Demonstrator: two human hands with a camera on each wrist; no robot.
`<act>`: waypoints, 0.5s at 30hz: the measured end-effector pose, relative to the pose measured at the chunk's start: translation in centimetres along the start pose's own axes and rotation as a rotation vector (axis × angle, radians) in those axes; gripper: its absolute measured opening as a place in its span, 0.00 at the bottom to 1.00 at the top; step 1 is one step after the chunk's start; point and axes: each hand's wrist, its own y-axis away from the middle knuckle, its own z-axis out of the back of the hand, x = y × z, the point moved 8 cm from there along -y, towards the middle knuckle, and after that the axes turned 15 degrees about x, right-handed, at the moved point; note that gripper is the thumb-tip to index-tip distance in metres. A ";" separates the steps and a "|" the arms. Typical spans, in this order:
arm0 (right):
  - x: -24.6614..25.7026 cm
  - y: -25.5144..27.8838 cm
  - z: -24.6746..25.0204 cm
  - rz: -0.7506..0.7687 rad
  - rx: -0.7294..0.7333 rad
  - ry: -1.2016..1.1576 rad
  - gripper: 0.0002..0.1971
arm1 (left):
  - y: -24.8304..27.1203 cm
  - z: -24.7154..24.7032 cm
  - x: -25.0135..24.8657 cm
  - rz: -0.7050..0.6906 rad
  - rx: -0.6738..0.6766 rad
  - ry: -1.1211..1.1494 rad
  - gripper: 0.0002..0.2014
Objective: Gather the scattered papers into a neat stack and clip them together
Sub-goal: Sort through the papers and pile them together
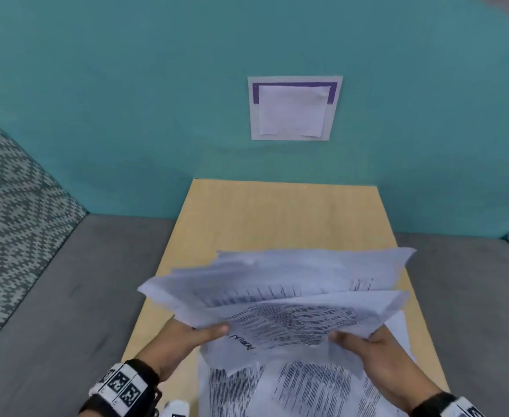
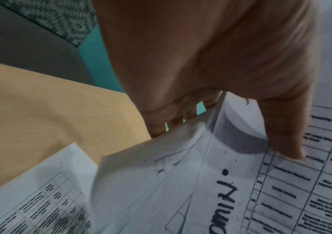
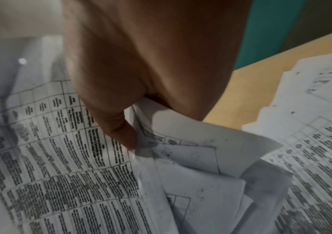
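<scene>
Both hands, left [image 1: 193, 332] and right [image 1: 364, 344], are pinching a limp, uneven sheaf of papers [image 1: 277, 296] above the surface [image 1: 277, 212]; light, floppy sheets, best gripped at opposite edges.

Printed papers [image 1: 277, 299] fanned unevenly, lifted above table.

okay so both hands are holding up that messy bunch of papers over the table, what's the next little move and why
Probably stand the bunch of papers on edge and tap it on the table. The left hand and right hand pinch its two sides, but the sheets fan out unevenly, and more papers on the table remain ungathered.
</scene>
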 end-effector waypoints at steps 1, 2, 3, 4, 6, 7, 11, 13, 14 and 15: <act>-0.7 -0.2 0.2 -0.006 -0.015 -0.014 0.10 | -0.2 -0.3 0.0 0.008 0.034 -0.009 0.30; -1.5 -0.5 0.8 -0.013 -0.033 -0.022 0.13 | -0.4 -0.2 0.3 0.021 0.071 0.018 0.36; -2.0 -0.6 1.0 -0.024 -0.050 -0.026 0.15 | -0.4 0.1 0.4 0.036 0.081 0.042 0.42; -2.5 -0.6 1.1 -0.035 -0.061 -0.028 0.16 | -0.4 0.3 0.7 0.054 0.093 0.083 0.45; -3.1 -0.6 1.4 -0.063 -0.073 -0.045 0.19 | -0.6 0.7 0.8 0.083 0.113 0.134 0.41; -3.1 -0.6 1.2 -0.075 -0.052 -0.050 0.21 | -0.6 0.6 0.4 0.082 0.118 0.105 0.36; -4.8 -0.9 1.3 -0.107 0.000 -0.019 0.24 | -1.3 -1.7 -0.7 0.145 0.203 -0.159 0.32; -5.4 -1.0 1.6 -0.118 -0.003 -0.014 0.24 | -2.1 -3.0 -0.9 0.155 0.237 -0.260 0.31; -5.4 -1.0 1.6 -0.122 0.002 -0.008 0.23 | -2.5 -3.5 -1.1 0.141 0.223 -0.283 0.29; -5.3 -0.9 1.8 -0.119 -0.009 -0.008 0.22 | -2.9 -3.8 -1.4 0.125 0.211 -0.295 0.28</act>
